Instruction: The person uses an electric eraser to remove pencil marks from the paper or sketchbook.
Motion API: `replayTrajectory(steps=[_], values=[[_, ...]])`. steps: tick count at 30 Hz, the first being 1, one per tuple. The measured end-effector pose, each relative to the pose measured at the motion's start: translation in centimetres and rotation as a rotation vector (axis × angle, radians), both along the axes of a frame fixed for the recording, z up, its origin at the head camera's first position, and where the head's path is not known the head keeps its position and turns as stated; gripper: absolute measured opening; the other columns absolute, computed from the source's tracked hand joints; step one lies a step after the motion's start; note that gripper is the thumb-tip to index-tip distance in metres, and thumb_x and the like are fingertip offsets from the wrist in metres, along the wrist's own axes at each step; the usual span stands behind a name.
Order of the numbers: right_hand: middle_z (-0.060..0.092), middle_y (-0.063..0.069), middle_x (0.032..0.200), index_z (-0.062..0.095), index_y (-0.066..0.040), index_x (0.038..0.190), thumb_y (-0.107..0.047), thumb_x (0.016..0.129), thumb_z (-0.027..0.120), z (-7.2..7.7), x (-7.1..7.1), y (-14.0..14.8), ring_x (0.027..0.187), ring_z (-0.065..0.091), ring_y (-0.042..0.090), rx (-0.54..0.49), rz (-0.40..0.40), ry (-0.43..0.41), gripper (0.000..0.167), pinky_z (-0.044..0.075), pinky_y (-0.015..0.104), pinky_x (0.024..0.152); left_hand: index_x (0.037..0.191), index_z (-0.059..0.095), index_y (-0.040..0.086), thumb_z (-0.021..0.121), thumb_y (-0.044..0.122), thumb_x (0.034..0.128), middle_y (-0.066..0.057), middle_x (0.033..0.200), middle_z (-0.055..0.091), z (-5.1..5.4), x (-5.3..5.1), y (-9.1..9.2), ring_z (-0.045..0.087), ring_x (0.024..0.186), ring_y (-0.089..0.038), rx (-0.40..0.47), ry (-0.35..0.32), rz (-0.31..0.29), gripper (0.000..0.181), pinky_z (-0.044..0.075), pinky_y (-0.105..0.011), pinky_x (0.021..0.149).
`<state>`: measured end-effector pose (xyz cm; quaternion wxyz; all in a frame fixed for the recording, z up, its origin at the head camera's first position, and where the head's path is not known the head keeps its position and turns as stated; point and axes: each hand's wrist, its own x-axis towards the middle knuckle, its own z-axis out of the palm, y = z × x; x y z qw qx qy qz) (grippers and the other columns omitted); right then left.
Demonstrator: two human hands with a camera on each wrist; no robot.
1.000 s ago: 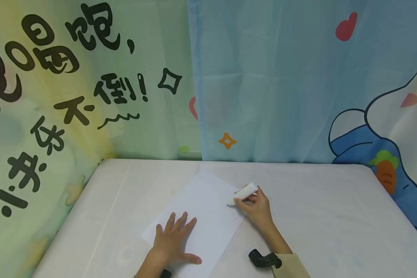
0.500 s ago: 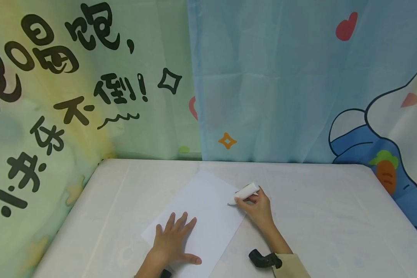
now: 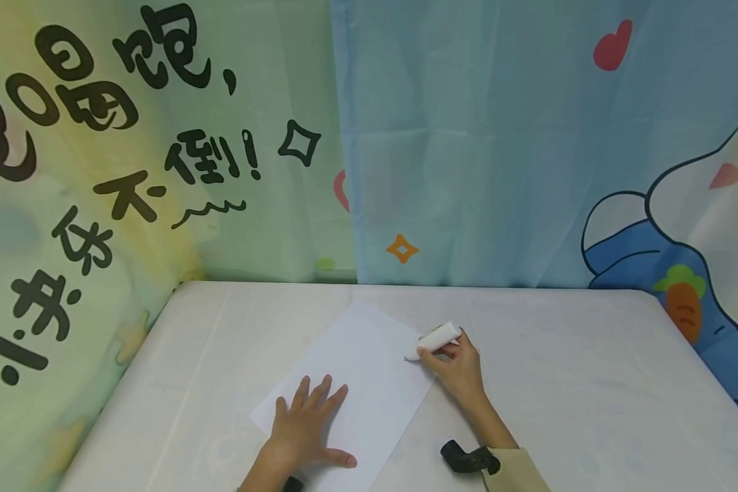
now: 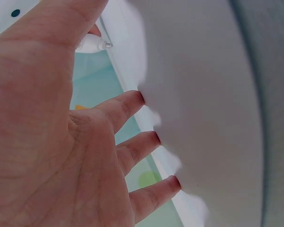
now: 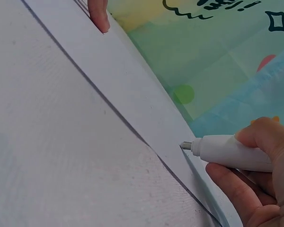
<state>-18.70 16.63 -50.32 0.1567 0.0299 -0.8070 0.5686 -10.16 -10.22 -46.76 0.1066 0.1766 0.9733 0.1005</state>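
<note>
A sheet of white paper lies at a slant on the table. My left hand rests on its near left part with fingers spread; the left wrist view shows the fingertips touching the sheet. By the paper's right corner, my right hand grips a white correction pen between thumb and fingers. The pen is tilted, its metal tip down at the sheet close to the right edge. Whether any mark lies under the tip, I cannot tell.
A white cloth covers the table. Behind it hangs a printed curtain. A black wrist mount sits at my right sleeve, just above the tabletop.
The correction pen and my right hand have shifted very slightly up and to the right, away from me. My left hand and the paper have stayed in place.
</note>
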Motion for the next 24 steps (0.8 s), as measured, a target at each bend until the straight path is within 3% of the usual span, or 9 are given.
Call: replayTrajectory(steps=[5,12,20,24], values=[[0.072,0.025,0.083,0.054,0.009,0.105,0.005,0.073,0.078,-0.02,0.03,-0.12,0.072,0.063,-0.004,0.019,0.007,-0.019,0.04,0.046,0.011,0.065,0.15,0.037,0.021,0.076,0.068,0.0645,-0.01,0.157,0.033,0.05,0.01,0.01,0.026,0.143,-0.043,0.008,-0.007,0.006,0.105,0.032,-0.073,0.1],[0.072,0.023,0.081,0.054,0.009,0.105,0.005,0.075,0.079,0.09,0.19,-0.38,0.077,0.072,0.018,0.042,0.029,-0.021,0.039,0.048,0.017,0.065,0.15,0.037,0.022,0.077,0.067,0.0646,-0.01,0.157,0.033,0.11,0.01,0.03,0.025,0.144,-0.043,0.014,-0.02,0.01,0.105,0.03,-0.074,0.101],[0.073,0.022,0.082,0.054,0.009,0.106,0.003,0.075,0.08,0.28,0.26,-0.4,0.078,0.072,0.021,0.044,0.034,-0.02,0.04,0.049,0.018,0.066,0.15,0.037,0.021,0.077,0.067,0.0645,-0.011,0.157,0.033,0.06,0.03,0.0,0.025,0.143,-0.044,0.023,-0.018,0.007,0.105,0.03,-0.074,0.1],[0.072,0.023,0.08,0.054,0.009,0.104,0.005,0.074,0.079,0.18,0.19,-0.23,0.073,0.069,0.008,0.046,0.011,0.007,0.04,0.047,0.017,0.066,0.15,0.037,0.021,0.076,0.067,0.0649,-0.011,0.157,0.032,0.08,0.04,0.01,0.025,0.143,-0.044,0.017,-0.017,0.005,0.105,0.031,-0.074,0.1]])
